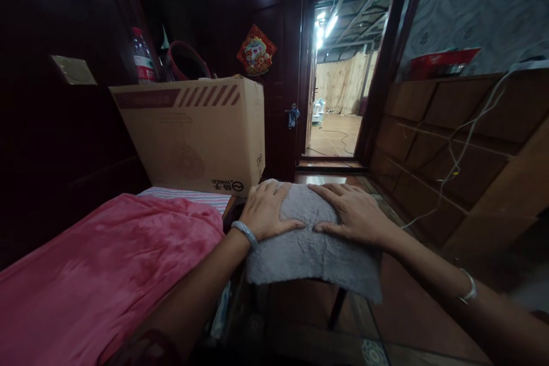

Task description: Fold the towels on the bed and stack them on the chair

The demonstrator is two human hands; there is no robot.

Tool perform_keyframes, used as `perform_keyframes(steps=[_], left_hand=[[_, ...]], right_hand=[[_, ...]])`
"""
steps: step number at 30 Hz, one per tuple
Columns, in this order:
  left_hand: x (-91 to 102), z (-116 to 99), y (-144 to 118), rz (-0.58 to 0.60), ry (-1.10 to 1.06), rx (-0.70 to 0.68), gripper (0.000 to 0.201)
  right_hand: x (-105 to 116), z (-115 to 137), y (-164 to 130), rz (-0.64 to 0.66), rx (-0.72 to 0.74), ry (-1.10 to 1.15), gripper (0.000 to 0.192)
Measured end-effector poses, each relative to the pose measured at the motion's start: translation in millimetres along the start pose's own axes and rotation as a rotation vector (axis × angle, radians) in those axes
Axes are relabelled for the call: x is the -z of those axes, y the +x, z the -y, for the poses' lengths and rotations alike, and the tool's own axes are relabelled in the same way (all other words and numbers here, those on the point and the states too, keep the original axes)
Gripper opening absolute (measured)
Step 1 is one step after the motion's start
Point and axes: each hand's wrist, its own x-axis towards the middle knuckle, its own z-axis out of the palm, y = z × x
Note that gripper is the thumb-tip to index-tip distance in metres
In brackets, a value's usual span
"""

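A grey fluffy cloth [300, 257] is draped over what looks like a small stool, with one dark leg [337, 307] showing below it. My left hand [266, 209] presses flat on the cloth's left part, fingers pointing away and thumb stretched inward. On the right part lies my right hand [349, 211], palm down, its thumb pointing toward the other one. The two thumb tips are a short gap apart, and the cloth is wrinkled between them. Its near edge hangs loose, lower at the right corner. The seat under the cloth is hidden.
A pink blanket [171, 240] covers a bed at left. Behind it stands a large cardboard box [206, 137] with a red-capped bottle [143, 57] on top. Brown drawers [437, 143] line the right wall, a white cable [467, 131] hanging down them. An open doorway [338, 91] lies ahead.
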Motion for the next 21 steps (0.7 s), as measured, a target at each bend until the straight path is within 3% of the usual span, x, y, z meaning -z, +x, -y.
perform_keyframes(steps=[7, 15, 18, 21], left_hand=[[2.0, 0.0, 0.2, -0.010, -0.017, -0.012, 0.087], [-1.2, 6.0, -7.3, -0.022, 0.018, -0.047, 0.090], [-1.8, 13.0, -36.0, -0.011, 0.103, -0.046, 0.083], [3.2, 31.4, -101.0, 0.022, 0.153, 0.017, 0.068]], right_hand=[[-2.5, 3.0, -1.4, -0.055, -0.009, -0.001, 0.076], [0.7, 3.5, -2.5, 0.004, -0.018, -0.048, 0.084], [1.1, 4.4, -2.7, -0.011, -0.012, -0.052, 0.088], [-0.2, 5.2, -2.5, -0.033, -0.009, -0.048, 0.085]])
